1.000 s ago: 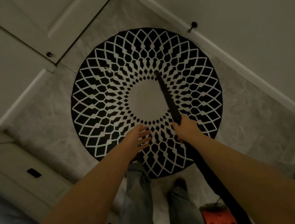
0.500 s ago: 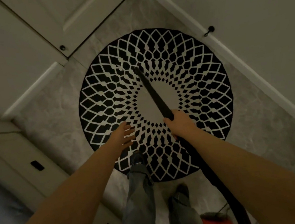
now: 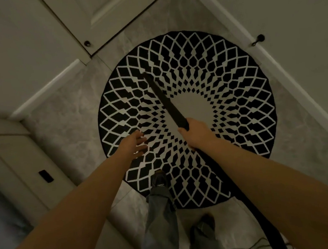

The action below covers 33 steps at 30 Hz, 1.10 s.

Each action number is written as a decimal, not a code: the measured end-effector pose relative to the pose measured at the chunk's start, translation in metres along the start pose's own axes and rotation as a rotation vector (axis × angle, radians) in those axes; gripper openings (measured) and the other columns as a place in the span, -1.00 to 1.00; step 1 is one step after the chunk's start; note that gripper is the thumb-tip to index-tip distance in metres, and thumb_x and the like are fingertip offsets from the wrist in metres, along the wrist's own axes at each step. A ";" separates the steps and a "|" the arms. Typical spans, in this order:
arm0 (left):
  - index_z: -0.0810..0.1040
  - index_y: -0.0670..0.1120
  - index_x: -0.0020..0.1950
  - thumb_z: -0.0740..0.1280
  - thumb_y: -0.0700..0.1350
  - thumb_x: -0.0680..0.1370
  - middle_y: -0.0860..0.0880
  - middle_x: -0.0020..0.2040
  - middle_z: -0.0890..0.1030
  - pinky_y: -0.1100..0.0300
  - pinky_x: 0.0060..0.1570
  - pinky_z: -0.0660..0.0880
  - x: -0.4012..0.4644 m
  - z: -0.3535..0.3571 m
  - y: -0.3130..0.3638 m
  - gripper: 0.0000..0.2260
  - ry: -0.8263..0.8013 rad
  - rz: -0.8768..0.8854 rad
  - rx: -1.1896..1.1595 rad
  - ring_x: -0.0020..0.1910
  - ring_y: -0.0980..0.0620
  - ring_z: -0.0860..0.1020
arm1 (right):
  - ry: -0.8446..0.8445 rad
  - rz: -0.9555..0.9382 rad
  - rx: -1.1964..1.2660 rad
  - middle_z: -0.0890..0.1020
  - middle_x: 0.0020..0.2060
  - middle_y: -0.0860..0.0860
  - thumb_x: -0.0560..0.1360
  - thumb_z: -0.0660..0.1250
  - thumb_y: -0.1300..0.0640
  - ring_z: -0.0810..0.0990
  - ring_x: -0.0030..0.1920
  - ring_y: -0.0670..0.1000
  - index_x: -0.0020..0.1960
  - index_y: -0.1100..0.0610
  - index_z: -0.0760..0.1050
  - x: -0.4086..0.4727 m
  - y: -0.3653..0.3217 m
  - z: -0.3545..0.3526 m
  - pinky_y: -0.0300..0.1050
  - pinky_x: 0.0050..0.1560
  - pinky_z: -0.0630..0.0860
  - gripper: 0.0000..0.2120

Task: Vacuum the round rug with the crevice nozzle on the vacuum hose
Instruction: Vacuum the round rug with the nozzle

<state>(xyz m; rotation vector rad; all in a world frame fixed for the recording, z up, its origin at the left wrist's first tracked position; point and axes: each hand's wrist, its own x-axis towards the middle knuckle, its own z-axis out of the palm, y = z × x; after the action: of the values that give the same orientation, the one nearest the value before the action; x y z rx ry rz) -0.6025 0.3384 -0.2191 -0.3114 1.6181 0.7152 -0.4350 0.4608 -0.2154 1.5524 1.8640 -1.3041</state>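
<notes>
Dim hallway, viewed from above. Grey marbled floor [image 3: 67, 121] underfoot, pale baseboards and cabinet fronts around it.

Round rug [image 3: 235, 90], black with a white diamond lattice and a plain pale centre, spreads out ahead of and beneath the grip. Its far edge lies well beyond the gripping hand; its near edge sits back toward the person's feet.

Vacuum hose [image 3: 251, 206], black, trails back from the grip along the underside of the right forearm and leaves the view at the lower right.

Crevice nozzle [image 3: 165, 102], long, black and narrow, runs forward and to the left from the grip. Its tip rests on or just over the lattice band left of the pale centre; contact cannot be judged in this light.

Grey trouser legs stand behind and below the grip. Left shoe [image 3: 159, 179] is planted on the rug's near edge; right shoe [image 3: 204, 223] is on bare floor behind the rug.

Right hand [image 3: 196, 134] is wrapped round the base of the nozzle, fingers curled about it, over the near side of the pale centre.

Left hand [image 3: 134, 145] hangs to the left of the grip, apart from it, fingers spread loosely, holding nothing, over the rug's left part.

Small dark door stop [image 3: 259, 39] on the baseboard, far beyond the grip to the right.
</notes>
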 end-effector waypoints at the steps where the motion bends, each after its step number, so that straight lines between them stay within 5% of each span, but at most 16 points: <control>1: 0.44 -0.13 0.38 0.13 -0.03 0.65 -0.12 0.34 0.52 0.03 0.21 0.41 0.000 -0.002 0.003 -0.65 0.009 -0.001 -0.013 0.24 -0.10 0.50 | -0.016 -0.011 -0.011 0.55 -0.12 0.10 0.61 0.19 -0.01 0.53 -0.36 -0.02 0.31 0.17 0.38 0.000 -0.005 0.002 -0.26 -0.53 0.38 -0.64; 10: 0.28 -0.14 0.49 0.11 -0.15 0.66 -0.12 0.46 0.38 0.02 0.45 0.25 0.004 -0.021 0.039 -0.61 0.026 0.126 0.079 0.44 -0.10 0.35 | 0.019 -0.012 0.025 0.57 -0.04 0.15 0.60 0.20 0.01 0.60 -0.20 0.09 0.34 0.20 0.36 0.015 -0.031 0.008 -0.16 -0.38 0.51 -0.61; 17: 0.32 -0.12 0.48 0.11 -0.09 0.66 -0.08 0.46 0.39 -0.01 0.46 0.22 0.005 -0.024 0.050 -0.62 0.014 0.114 -0.046 0.45 -0.08 0.34 | 0.059 -0.021 0.023 0.51 -0.20 0.06 0.61 0.18 -0.01 0.53 -0.32 0.03 0.32 0.19 0.37 0.034 -0.040 -0.006 -0.13 -0.41 0.51 -0.63; 21: 0.33 -0.10 0.47 0.08 -0.08 0.66 -0.08 0.45 0.41 0.02 0.39 0.26 0.013 -0.022 0.049 -0.63 -0.001 0.105 -0.026 0.43 -0.07 0.36 | 0.060 0.020 0.069 0.53 -0.12 0.14 0.61 0.18 -0.01 0.57 -0.23 0.12 0.25 0.21 0.38 0.053 -0.055 -0.020 0.03 -0.25 0.63 -0.65; 25: 0.29 -0.11 0.49 0.04 -0.11 0.68 -0.10 0.47 0.38 -0.01 0.45 0.23 0.019 -0.019 0.053 -0.62 -0.010 0.103 -0.015 0.46 -0.09 0.33 | 0.074 0.017 0.086 0.48 -0.29 0.06 0.62 0.16 0.01 0.50 -0.40 0.02 0.23 0.16 0.39 0.064 -0.058 -0.036 -0.16 -0.51 0.48 -0.72; 33: 0.28 -0.13 0.50 0.08 -0.11 0.67 -0.11 0.47 0.37 0.01 0.39 0.25 0.035 -0.004 0.084 -0.61 -0.040 0.084 0.164 0.45 -0.11 0.32 | 0.136 0.119 0.196 0.51 -0.31 0.13 0.62 0.19 0.04 0.48 -0.47 0.02 0.20 0.23 0.40 0.075 -0.045 -0.071 -0.19 -0.56 0.46 -0.72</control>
<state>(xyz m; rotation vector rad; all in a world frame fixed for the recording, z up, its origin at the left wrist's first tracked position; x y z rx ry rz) -0.6611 0.4076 -0.2299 -0.1108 1.6476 0.6435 -0.4810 0.5637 -0.2200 1.8651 1.7338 -1.3926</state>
